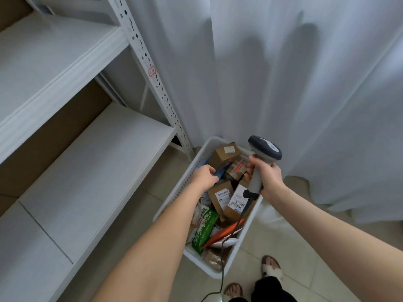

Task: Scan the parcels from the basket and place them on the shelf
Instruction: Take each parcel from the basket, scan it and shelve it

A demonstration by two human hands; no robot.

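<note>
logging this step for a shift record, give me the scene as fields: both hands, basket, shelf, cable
left hand: inside the basket, grips a blue flat parcel
right hand: holds a grey barcode scanner above the basket
basket: white, on the tiled floor, holds brown boxes and a green packet
shelf: white metal rack, left of the basket
cable: runs from the scanner handle down across the basket to the floor
</note>
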